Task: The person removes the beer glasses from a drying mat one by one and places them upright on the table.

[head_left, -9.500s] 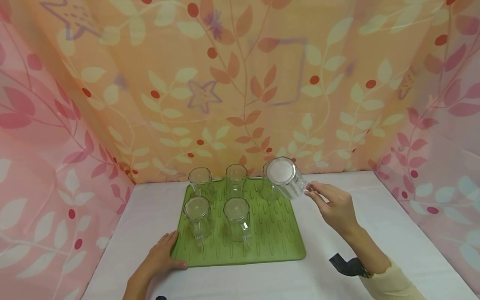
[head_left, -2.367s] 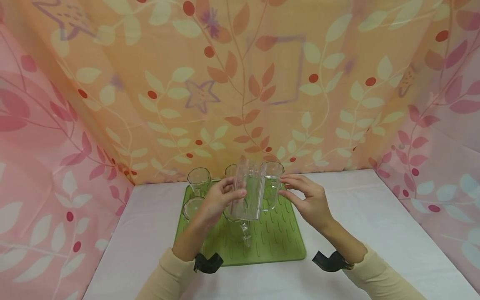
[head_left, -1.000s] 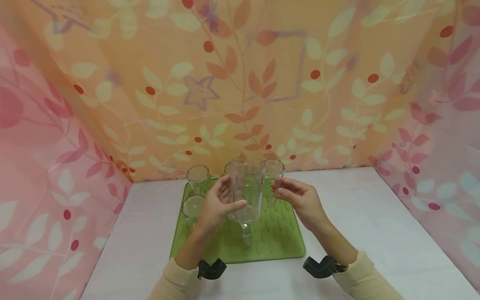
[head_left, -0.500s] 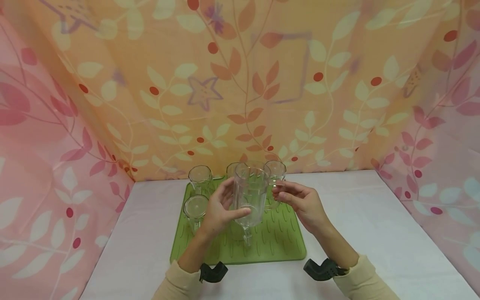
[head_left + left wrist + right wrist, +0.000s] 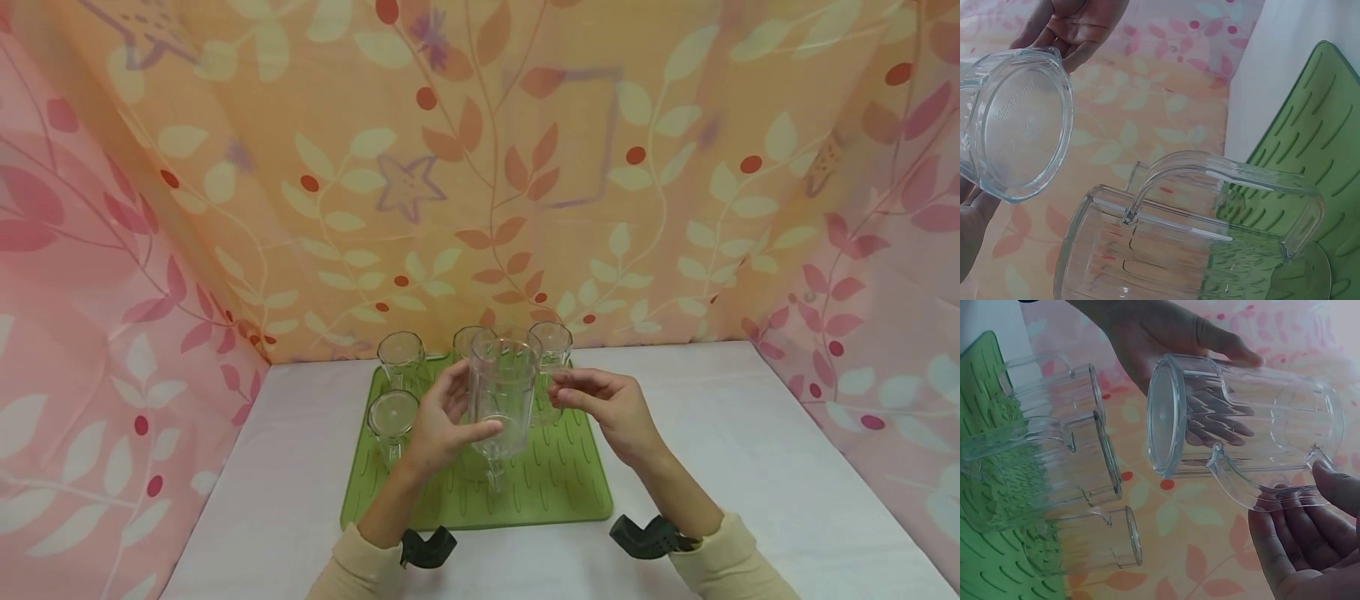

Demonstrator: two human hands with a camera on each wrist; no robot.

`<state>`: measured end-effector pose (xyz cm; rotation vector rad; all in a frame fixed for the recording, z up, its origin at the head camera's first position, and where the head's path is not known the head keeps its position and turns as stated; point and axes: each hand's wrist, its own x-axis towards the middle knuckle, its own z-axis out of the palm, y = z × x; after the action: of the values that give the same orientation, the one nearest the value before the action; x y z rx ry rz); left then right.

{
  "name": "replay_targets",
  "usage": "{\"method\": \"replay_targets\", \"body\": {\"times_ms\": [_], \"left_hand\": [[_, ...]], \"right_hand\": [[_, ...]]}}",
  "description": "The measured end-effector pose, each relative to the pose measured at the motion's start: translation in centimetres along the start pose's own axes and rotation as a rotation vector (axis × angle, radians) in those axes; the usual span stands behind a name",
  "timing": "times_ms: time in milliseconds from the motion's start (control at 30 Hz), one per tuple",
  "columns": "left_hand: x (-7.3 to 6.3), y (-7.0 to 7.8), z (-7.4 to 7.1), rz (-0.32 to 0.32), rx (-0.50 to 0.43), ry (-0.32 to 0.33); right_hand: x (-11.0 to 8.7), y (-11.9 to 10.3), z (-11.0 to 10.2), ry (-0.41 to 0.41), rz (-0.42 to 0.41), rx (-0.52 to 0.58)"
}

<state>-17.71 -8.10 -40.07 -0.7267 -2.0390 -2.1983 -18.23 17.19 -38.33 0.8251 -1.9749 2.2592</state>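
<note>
A clear glass mug (image 5: 510, 387) is held up over the green ridged mat (image 5: 555, 492), its thick base (image 5: 1165, 415) toward the mat in the right wrist view. My left hand (image 5: 444, 421) grips the mug's body, thumb across the near side and fingers behind. At the other side, my right hand (image 5: 603, 408) pinches the handle (image 5: 1266, 490) between thumb and fingers. Raised lettering shows on the mug's base (image 5: 1025, 128) in the left wrist view. Below and partly hidden by it stands another mug, whose handle (image 5: 493, 475) points toward me.
Several more glass mugs stand on the mat: one front left (image 5: 393, 417), one back left (image 5: 401, 354), one back right (image 5: 555, 337), one back middle partly covered. White cloth (image 5: 690, 433) covers the table. Patterned fabric (image 5: 480, 208) encloses the back and sides.
Earlier the right hand alone held the mug by its handle, base toward the head camera, while the left touched the mat. Since then, the left has gripped it and the mug has turned base down.
</note>
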Motion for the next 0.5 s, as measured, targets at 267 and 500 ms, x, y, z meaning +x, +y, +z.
{"method": "replay_targets", "body": {"times_ms": [267,500], "left_hand": [[0.02,-0.09,0.04,-0.004,0.017,-0.006],[-0.22,0.07,0.24,0.008,-0.001,-0.022]], "right_hand": [[0.10,-0.40,0.00,0.006,-0.010,-0.070],[0.01,-0.92,-0.41,-0.025,-0.017,-0.104]]}}
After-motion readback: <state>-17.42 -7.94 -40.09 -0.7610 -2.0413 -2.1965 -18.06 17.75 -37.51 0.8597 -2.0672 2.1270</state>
